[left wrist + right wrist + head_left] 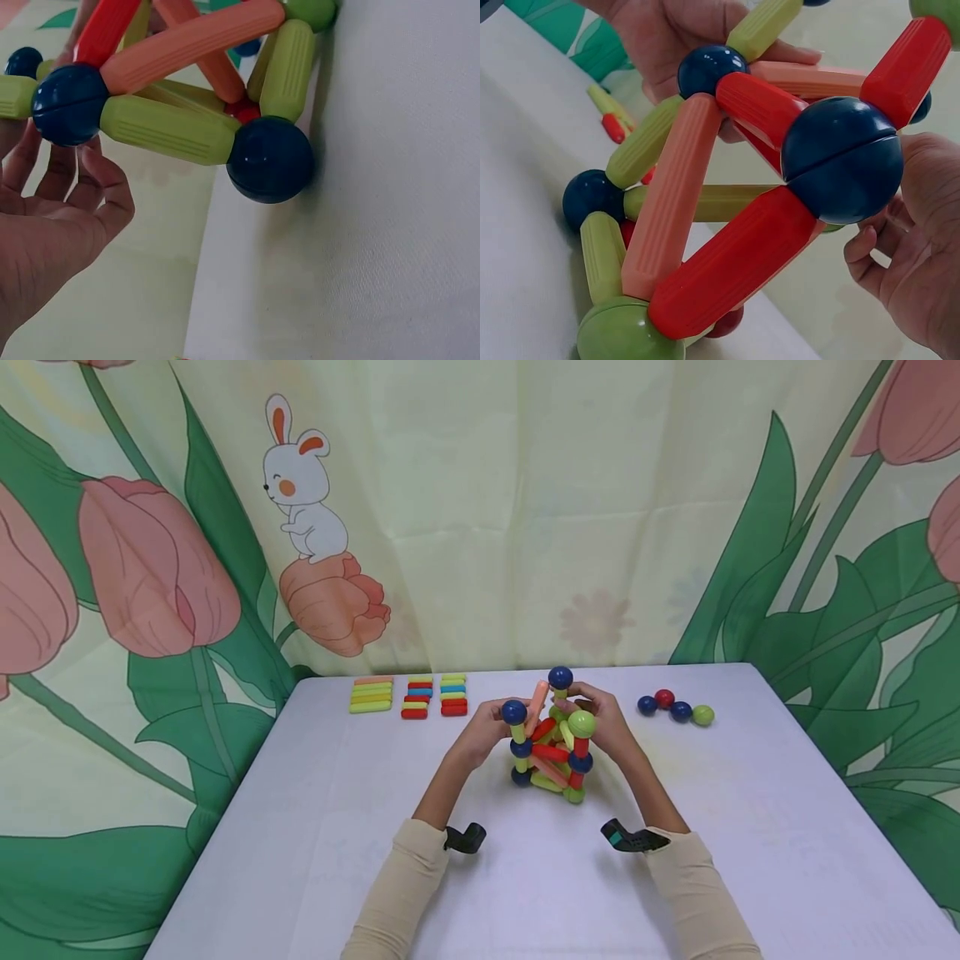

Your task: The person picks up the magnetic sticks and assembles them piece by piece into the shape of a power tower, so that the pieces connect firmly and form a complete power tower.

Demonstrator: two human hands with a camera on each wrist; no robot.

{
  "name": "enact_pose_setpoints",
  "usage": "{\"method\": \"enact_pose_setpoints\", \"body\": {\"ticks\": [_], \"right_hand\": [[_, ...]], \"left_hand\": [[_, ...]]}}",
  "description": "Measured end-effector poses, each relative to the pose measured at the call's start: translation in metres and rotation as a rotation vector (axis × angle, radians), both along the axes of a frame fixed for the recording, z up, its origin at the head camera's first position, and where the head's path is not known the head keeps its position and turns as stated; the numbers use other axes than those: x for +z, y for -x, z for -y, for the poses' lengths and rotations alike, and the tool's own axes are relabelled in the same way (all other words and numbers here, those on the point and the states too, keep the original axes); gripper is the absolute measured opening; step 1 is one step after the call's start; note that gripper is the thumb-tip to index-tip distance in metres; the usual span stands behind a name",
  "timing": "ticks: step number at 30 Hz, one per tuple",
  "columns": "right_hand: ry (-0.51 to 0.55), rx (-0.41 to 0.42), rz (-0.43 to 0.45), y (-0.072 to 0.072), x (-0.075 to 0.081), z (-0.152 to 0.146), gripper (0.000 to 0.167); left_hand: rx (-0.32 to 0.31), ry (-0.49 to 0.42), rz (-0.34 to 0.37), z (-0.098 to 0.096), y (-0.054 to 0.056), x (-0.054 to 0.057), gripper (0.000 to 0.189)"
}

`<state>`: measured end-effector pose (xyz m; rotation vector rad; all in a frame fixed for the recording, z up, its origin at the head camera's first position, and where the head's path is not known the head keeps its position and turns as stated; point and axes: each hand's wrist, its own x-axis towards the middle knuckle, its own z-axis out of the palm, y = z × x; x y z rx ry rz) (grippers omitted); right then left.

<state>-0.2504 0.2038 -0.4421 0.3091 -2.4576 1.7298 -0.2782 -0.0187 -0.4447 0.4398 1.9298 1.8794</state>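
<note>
A structure of magnetic building sticks and balls stands between both hands, with red, yellow-green and salmon rods joined by blue and green balls. My left hand grips its left side by the upper rods; a blue ball partly covers the curled fingers. At the back right, my right hand holds the structure near the rear post, its fingertips partly hidden behind the rods. A salmon rod leans up between the top balls. The right wrist view shows a large blue ball beside the right thumb.
Loose rods lie in three stacks at the back left: long yellow-green rods and two short mixed-colour stacks. Several loose balls rest at the back right. A printed curtain hangs behind the white table.
</note>
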Motion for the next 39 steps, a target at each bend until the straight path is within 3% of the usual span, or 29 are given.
{"method": "enact_pose_setpoints", "body": {"ticks": [10,18,24,28,31,36,39], "right_hand": [[0.004,0.011,0.026,0.000,0.005,0.003,0.039],[-0.039,0.031,0.004,0.003,0.007,0.005,0.038],[-0.060,0.028,0.019,0.003,0.003,0.003,0.043],[-0.047,-0.011,0.015,-0.011,0.008,-0.001,0.042],[-0.040,-0.070,-0.029,-0.029,0.015,-0.004,0.036],[-0.010,-0.138,-0.131,-0.055,0.018,-0.005,0.033],[0.034,-0.122,-0.197,-0.058,0.001,-0.009,0.033]], "left_hand": [[-0.042,0.068,-0.062,0.003,0.001,0.004,0.032],[-0.048,0.190,-0.101,0.006,0.001,0.006,0.036],[-0.016,0.163,-0.111,0.015,0.003,0.001,0.029],[0.064,0.182,-0.187,0.032,0.007,-0.005,0.027],[0.164,0.224,-0.242,0.052,0.010,-0.012,0.030],[0.401,0.320,-0.282,0.094,0.019,-0.025,0.028],[0.559,0.439,-0.278,0.122,0.026,-0.034,0.024]]}}
